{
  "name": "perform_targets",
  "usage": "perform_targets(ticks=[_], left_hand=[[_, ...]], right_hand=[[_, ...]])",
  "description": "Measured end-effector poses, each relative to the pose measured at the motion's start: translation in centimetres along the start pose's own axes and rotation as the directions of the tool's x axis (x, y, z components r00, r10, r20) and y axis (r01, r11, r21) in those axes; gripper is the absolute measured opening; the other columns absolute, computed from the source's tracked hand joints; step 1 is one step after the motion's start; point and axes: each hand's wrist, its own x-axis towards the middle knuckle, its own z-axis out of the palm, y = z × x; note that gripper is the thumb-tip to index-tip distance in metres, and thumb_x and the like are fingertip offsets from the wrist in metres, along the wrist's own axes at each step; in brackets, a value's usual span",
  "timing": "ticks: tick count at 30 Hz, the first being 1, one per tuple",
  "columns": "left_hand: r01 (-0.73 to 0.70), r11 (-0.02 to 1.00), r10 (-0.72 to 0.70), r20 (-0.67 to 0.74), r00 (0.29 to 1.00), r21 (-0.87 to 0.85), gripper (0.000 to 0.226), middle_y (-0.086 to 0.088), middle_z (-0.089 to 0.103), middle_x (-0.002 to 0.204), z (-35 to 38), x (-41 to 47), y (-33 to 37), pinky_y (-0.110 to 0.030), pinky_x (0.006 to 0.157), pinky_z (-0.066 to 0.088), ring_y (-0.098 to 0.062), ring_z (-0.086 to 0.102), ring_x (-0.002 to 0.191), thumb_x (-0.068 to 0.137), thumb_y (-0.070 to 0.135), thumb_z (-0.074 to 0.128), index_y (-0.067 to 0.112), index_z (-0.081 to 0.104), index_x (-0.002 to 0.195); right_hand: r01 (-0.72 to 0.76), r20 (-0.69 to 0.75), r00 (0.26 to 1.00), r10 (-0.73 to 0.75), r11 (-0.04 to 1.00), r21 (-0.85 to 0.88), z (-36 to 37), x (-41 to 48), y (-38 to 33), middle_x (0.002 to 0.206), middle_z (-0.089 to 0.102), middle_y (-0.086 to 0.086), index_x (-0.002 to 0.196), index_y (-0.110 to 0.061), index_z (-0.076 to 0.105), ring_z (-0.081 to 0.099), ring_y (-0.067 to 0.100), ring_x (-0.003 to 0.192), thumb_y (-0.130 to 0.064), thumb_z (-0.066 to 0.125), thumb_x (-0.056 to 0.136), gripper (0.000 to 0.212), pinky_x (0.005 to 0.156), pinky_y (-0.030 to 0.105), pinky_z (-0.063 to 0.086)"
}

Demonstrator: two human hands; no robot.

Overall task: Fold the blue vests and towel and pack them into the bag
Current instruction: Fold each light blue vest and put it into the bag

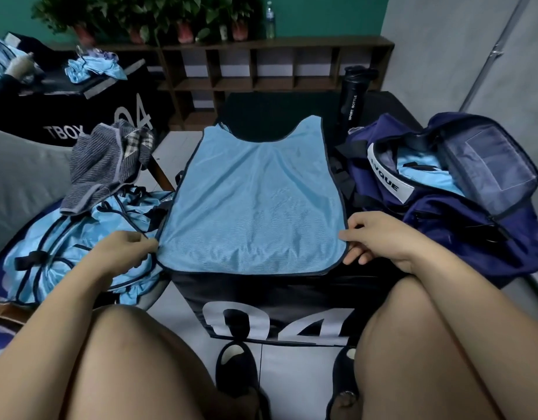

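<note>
A light blue mesh vest (252,201) lies spread flat on top of a black box (292,286) marked 04, neck end away from me. My left hand (125,253) pinches the vest's near left corner. My right hand (371,237) pinches its near right corner. A heap of several more blue vests (80,244) lies to the left, with a grey striped towel (107,165) draped on top of it. The navy bag (461,195) stands open on the right, with folded blue fabric (425,171) inside.
A black sport bottle (352,98) stands behind the bag. A second black box (80,116) at the back left carries more blue cloth (92,68). A wooden shelf (261,71) with plants runs along the back wall. My knees and slippers fill the foreground.
</note>
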Motion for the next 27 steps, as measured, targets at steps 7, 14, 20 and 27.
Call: perform_targets(ticks=[7, 14, 20, 27], left_hand=[[-0.391, 0.881, 0.457, -0.262, 0.850, 0.267, 0.017, -0.001, 0.066, 0.078, 2.4, -2.1, 3.9, -0.039, 0.062, 0.046, -0.021, 0.061, 0.072, 0.088, 0.021, 0.076, 0.022, 0.059, 0.086], [-0.777, 0.554, 0.809, 0.027, 0.588, 0.299, 0.024, 0.014, 0.054, 0.090, 10.0, -5.7, 8.9, -0.034, 0.067, 0.046, -0.007, 0.054, 0.075, 0.087, 0.049, 0.069, 0.034, 0.054, 0.100], [-0.871, 0.279, 0.917, 0.158, 0.367, 0.405, 0.064, 0.006, 0.051, 0.106, 17.2, -9.1, 11.5, -0.037, 0.072, 0.047, -0.021, 0.053, 0.090, 0.072, 0.057, 0.084, 0.022, 0.054, 0.116], [-0.775, 0.219, 0.882, 0.220, 0.417, 0.593, 0.061, -0.003, 0.046, 0.109, 21.0, -8.5, 12.3, -0.042, 0.072, 0.044, -0.028, 0.047, 0.092, 0.065, 0.037, 0.083, 0.017, 0.052, 0.114]], right_hand=[[0.009, 0.010, 1.000, -0.009, 0.999, 0.036, 0.3, -0.3, -0.6, 0.064, 0.063, 0.010, 0.085, -0.012, 0.051, 0.079, 0.035, 0.074, -0.013, 0.069, 0.103, 0.026, 0.045, 0.025, 0.048], [0.041, -0.012, 0.999, -0.040, 0.995, 0.092, 0.9, -0.3, -1.3, 0.065, 0.061, 0.010, 0.082, -0.013, 0.052, 0.077, 0.030, 0.069, -0.013, 0.070, 0.102, 0.027, 0.045, 0.025, 0.047], [0.059, -0.049, 0.997, -0.052, 0.989, 0.139, 1.3, -0.3, -1.8, 0.063, 0.060, 0.010, 0.084, -0.012, 0.055, 0.074, 0.025, 0.062, -0.012, 0.069, 0.102, 0.023, 0.044, 0.024, 0.047], [0.056, -0.036, 0.998, -0.050, 0.980, 0.189, 1.2, -0.8, -2.0, 0.065, 0.061, 0.009, 0.085, -0.011, 0.058, 0.074, 0.025, 0.063, -0.014, 0.068, 0.103, 0.021, 0.044, 0.024, 0.048]])
